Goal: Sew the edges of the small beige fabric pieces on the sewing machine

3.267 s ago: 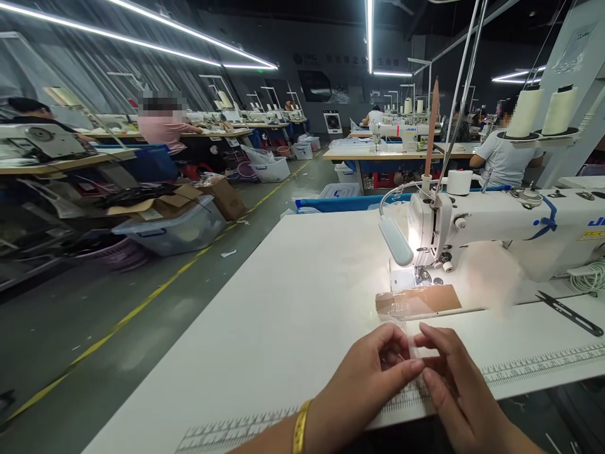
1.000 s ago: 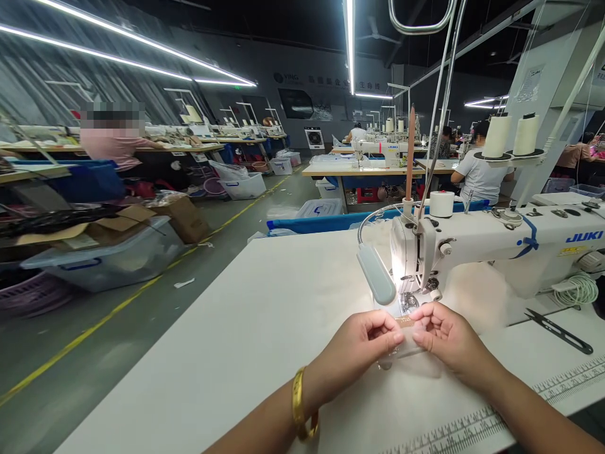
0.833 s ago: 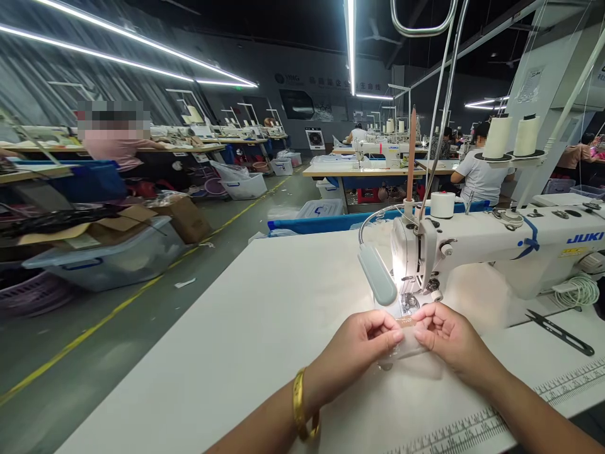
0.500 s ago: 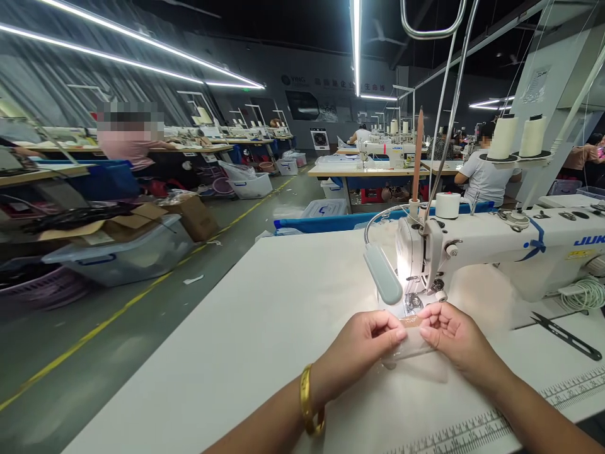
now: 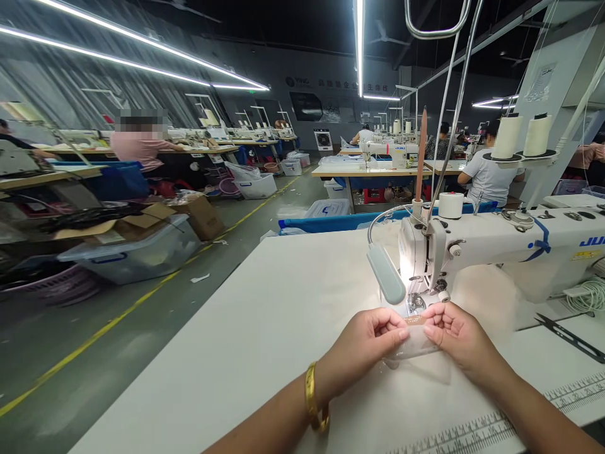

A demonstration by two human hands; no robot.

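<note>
Between my hands a thin, see-through whitish piece point(image 5: 416, 343) with a tan strip along its far edge is held just in front of the presser foot point(image 5: 416, 304). My left hand point(image 5: 371, 337) pinches its left side, thumb against fingers. On the right side, my right hand point(image 5: 456, 334) grips the same edge with thumb and fingertips. Whether the piece is film or sheer fabric I cannot tell. The white sewing machine point(image 5: 486, 243) stands behind my hands, its lamp point(image 5: 386, 273) lighting the needle area. A gold bangle point(image 5: 312, 397) circles my left wrist.
Black thread snips point(image 5: 571, 338) lie on the white table point(image 5: 246, 353) at the right. Ruler markings point(image 5: 477, 435) run along its front edge. Thread cones point(image 5: 507, 137) stand above the machine. Plastic bins point(image 5: 137, 252) line the aisle at left; a person in white point(image 5: 489, 173) sits ahead.
The whole view has shifted slightly to the right. Both hands keep their pinch on the thin piece, at nearly the same spot before the presser foot.
</note>
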